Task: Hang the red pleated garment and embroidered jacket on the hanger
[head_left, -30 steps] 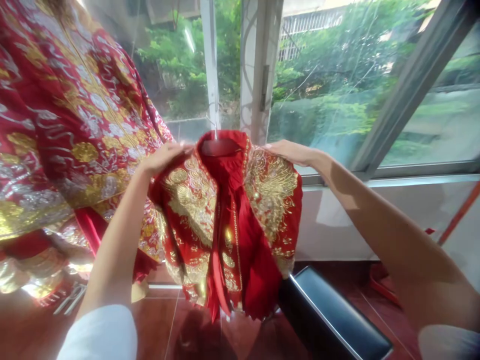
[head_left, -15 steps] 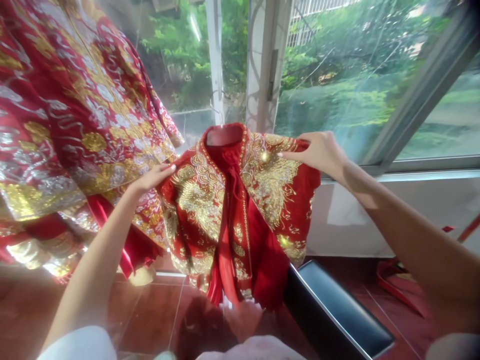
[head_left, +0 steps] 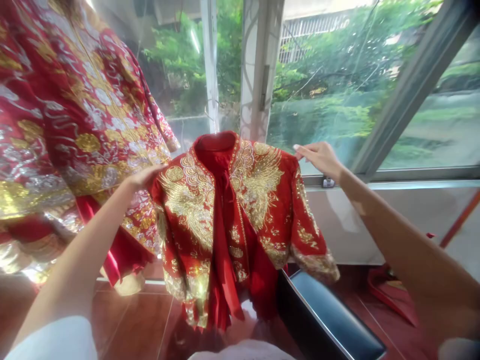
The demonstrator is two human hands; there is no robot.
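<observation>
- While the red jacket (head_left: 255,200) fills the middle of the head view, before the window (head_left: 318,110), its sleeve on the right hand's side flares outward; half a second ago that sleeve hung closer in.
- The right hand (head_left: 320,157) has shifted from the embroidered front to the shoulder's outer edge, where its fingertips pinch together on the cloth.
- The left hand (head_left: 148,176) is at the opposite shoulder; its thumb, plain on the front before, is now hard to make out, and whether its fingers grip cannot be told.
- Both hands are well apart, with the jacket between them; a hanger hook (head_left: 210,119) rises above the collar.
- To the left, a larger red-and-gold garment (head_left: 112,120) hangs near the jacket, partly covered by the left forearm (head_left: 86,235).
- Below the flared cuff, a black box (head_left: 330,315) stands on the tiled floor (head_left: 127,320).
- A small pale object (head_left: 328,182) now shows on the window's lower rail.
- The right forearm (head_left: 397,240) blocks part of the white wall (head_left: 412,205); a red object (head_left: 390,297) lies near the box.
</observation>
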